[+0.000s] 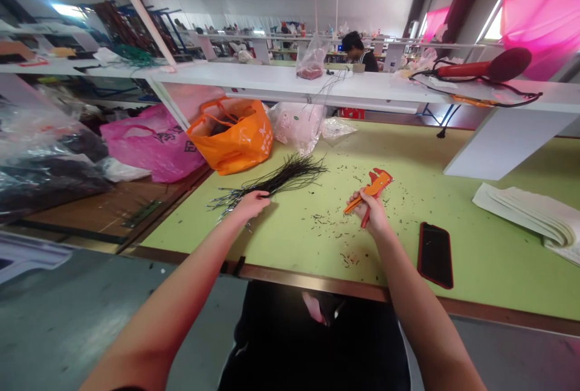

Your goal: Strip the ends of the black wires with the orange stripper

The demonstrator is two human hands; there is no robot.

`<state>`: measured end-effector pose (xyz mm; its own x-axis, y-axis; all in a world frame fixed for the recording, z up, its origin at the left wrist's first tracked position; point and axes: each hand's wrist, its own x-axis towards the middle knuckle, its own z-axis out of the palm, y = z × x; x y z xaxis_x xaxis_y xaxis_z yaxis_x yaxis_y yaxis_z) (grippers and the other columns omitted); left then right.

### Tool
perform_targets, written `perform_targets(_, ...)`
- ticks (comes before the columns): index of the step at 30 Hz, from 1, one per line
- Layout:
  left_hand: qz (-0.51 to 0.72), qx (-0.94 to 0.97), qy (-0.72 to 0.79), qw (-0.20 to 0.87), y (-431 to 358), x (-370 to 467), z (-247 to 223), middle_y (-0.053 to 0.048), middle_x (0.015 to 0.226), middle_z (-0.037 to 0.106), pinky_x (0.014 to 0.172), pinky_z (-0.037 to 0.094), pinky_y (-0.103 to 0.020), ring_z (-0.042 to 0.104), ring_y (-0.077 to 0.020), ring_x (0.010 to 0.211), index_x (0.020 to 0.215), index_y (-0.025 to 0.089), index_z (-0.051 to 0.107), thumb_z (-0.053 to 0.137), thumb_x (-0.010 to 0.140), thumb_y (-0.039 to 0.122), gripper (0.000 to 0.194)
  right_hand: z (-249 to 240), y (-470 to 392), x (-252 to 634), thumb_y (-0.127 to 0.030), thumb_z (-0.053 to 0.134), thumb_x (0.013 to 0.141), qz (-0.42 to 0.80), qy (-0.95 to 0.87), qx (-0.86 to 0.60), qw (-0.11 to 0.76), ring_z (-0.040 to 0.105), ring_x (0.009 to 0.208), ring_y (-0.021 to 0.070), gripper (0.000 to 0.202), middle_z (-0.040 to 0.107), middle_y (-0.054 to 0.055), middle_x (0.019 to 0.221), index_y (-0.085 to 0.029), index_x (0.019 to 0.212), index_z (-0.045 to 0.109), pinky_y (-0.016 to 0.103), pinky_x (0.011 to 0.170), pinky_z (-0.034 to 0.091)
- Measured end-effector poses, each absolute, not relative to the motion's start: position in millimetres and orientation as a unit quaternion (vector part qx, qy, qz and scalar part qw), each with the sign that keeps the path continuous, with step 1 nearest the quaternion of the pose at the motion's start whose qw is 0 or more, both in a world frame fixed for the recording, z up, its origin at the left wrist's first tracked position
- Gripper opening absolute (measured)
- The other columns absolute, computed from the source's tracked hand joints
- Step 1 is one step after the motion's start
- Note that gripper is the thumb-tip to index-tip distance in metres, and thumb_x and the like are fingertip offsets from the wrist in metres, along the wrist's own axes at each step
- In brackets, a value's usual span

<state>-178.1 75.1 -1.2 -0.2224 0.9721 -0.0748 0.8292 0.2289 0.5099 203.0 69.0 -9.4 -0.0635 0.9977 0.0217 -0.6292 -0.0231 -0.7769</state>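
A bundle of thin black wires (290,174) with silvery ends lies on the green tabletop (281,246). At its near side is my left hand (254,205), fingers closed together against the wires; whether a single wire is pinched is too small to tell. My right hand (370,210) grips an orange and red wire-stripping tool (376,187), its head pointing away from me. Small dark scraps (328,220) are scattered on the table around and to the left of the tool.
An orange bag (240,143) and a pink bag (156,143) stand at the left. A black phone (435,253) and folded white cloth (530,210) lie at the right. A white shelf (267,81) crosses behind; beyond it sits a person (357,49).
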Motion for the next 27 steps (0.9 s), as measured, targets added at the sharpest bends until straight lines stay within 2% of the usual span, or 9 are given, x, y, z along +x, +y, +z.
perform_targets(4, 0.138, 0.584, 0.793, 0.105, 67, -185, -1, -0.015, 0.124, 0.079, 0.093, 0.060, -0.038, 0.077, -0.0294, 0.108, 0.133, 0.018, 0.073, 0.059, 0.089, 0.023, 0.046, -8, 68, 203, -0.034, 0.092, 0.079, 0.655, -0.330, -0.291, 0.615, 0.072, 0.081, 0.0182, 0.032, 0.070, 0.001, 0.084, -0.023, 0.091, 0.064, 0.034, 0.082, 0.066)
perform_targets(6, 0.114, 0.584, 0.801, 0.068, 62, -187, 0, -0.018, 0.132, 0.076, 0.098, 0.058, -0.043, 0.075, -0.0341, 0.115, 0.128, 0.018, 0.075, 0.057, 0.091, 0.022, 0.042, -9, 68, 203, -0.034, 0.091, 0.080, 0.654, -0.336, -0.292, 0.612, 0.072, 0.081, 0.0186, 0.031, 0.070, 0.001, 0.085, -0.023, 0.091, 0.065, 0.035, 0.081, 0.066)
perform_targets(9, 0.087, 0.590, 0.801, 0.041, 52, -188, 1, -0.020, 0.131, 0.075, 0.097, 0.058, -0.046, 0.075, -0.0359, 0.112, 0.121, 0.017, 0.077, 0.054, 0.093, 0.022, 0.037, -10, 68, 203, -0.035, 0.091, 0.079, 0.653, -0.338, -0.297, 0.609, 0.072, 0.081, 0.0193, 0.031, 0.071, 0.001, 0.085, -0.023, 0.091, 0.065, 0.036, 0.081, 0.066)
perform_targets(17, -0.013, 0.607, 0.795, -0.013, 35, -193, 8, -0.019, 0.120, 0.077, 0.085, 0.059, -0.043, 0.076, -0.0376, 0.105, 0.112, 0.016, 0.078, 0.053, 0.095, 0.024, 0.031, -10, 68, 204, -0.036, 0.091, 0.081, 0.661, -0.337, -0.306, 0.597, 0.072, 0.081, 0.0189, 0.031, 0.070, 0.000, 0.084, -0.024, 0.091, 0.065, 0.036, 0.083, 0.065)
perform_targets(27, 0.010, 0.629, 0.777, -0.003, 47, -174, 4, -0.016, 0.120, 0.077, 0.086, 0.057, -0.040, 0.074, -0.0343, 0.108, 0.117, 0.020, 0.077, 0.051, 0.101, 0.031, 0.032, -8, 65, 200, -0.038, 0.093, 0.080, 0.670, -0.347, -0.308, 0.579, 0.072, 0.081, 0.0199, 0.033, 0.071, 0.002, 0.085, -0.023, 0.092, 0.066, 0.037, 0.082, 0.066)
